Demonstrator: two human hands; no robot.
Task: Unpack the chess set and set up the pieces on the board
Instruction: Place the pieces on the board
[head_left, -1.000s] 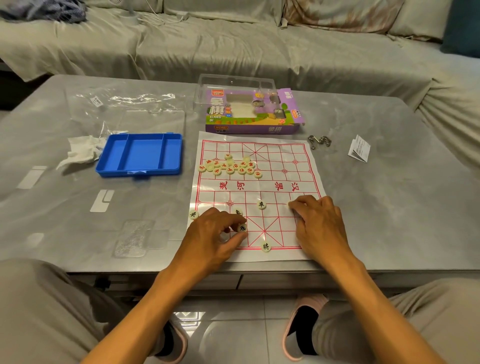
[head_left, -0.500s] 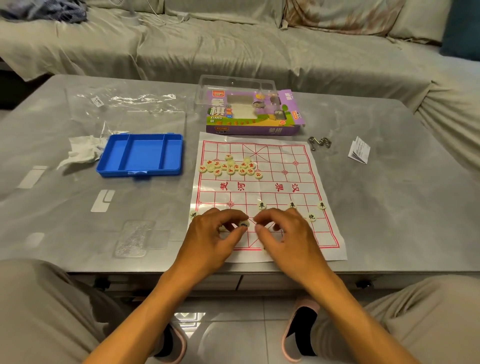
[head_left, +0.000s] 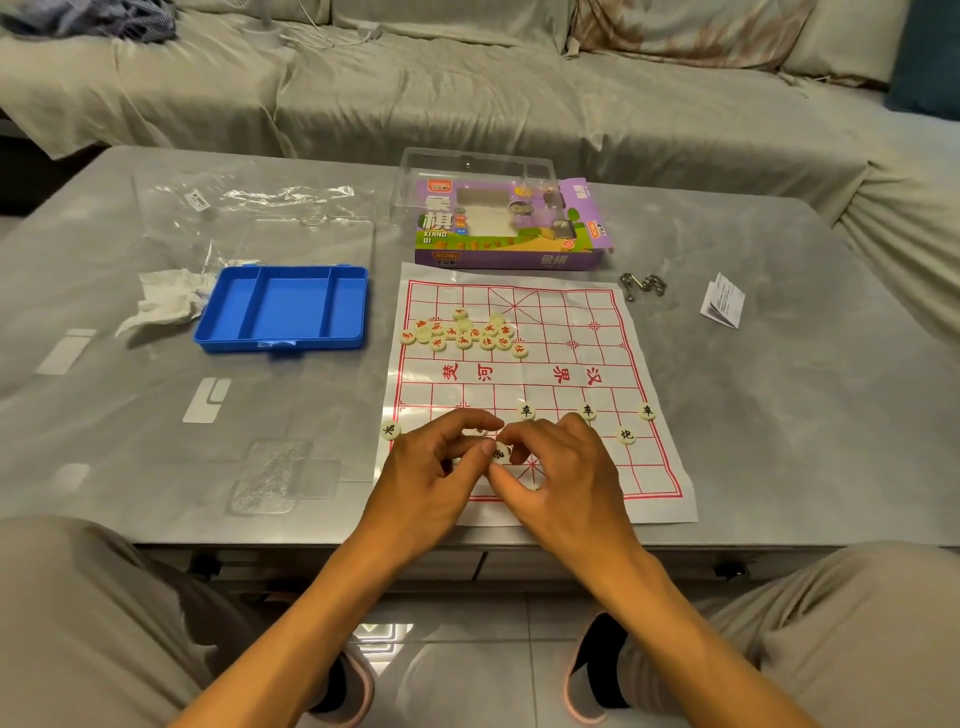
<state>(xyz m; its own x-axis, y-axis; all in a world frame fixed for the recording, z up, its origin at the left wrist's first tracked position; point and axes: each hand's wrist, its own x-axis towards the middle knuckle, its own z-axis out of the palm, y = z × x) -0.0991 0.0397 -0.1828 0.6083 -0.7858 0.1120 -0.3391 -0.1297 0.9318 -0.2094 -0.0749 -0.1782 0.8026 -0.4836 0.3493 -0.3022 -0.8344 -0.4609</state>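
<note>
**Both hands met over one black-marked piece at the near edge of the board**

A cream xiangqi disc with a black character (head_left: 500, 453) sat low on the near half of the paper board (head_left: 597, 317), pinched between fingertips. The left hand (head_left: 434, 475) had its thumb and curled forefinger closed on the disc's left side; the right hand (head_left: 563, 480) curled in from the other side, its thumb and forefinger touching the same piece. Whether the disc rested on the sheet or was lifted just off it could not be told.

Other black-marked pieces stood apart along the near rows: one (head_left: 527, 411) just beyond the fingers, one (head_left: 587, 410) to its right, one (head_left: 647, 411) near the right border, a cannon piece (head_left: 626, 434) below and between those two, and one (head_left: 390, 429) at the left border. The red-marked pieces lay in a loose cluster (head_left: 464, 334) on the far left part of the board.

Beyond the board lay the purple Xiang Qi box (head_left: 506, 228) with a clear plastic cover (head_left: 467, 166) over it. To the left sat a blue compartment tray (head_left: 283, 307), beside it a crumpled white tissue (head_left: 166, 299) and a clear plastic bag (head_left: 249, 200). To the right of the board lay a metal wire puzzle (head_left: 643, 285) and a folded leaflet (head_left: 723, 301), all on the grey table (head_left: 779, 415).
</note>
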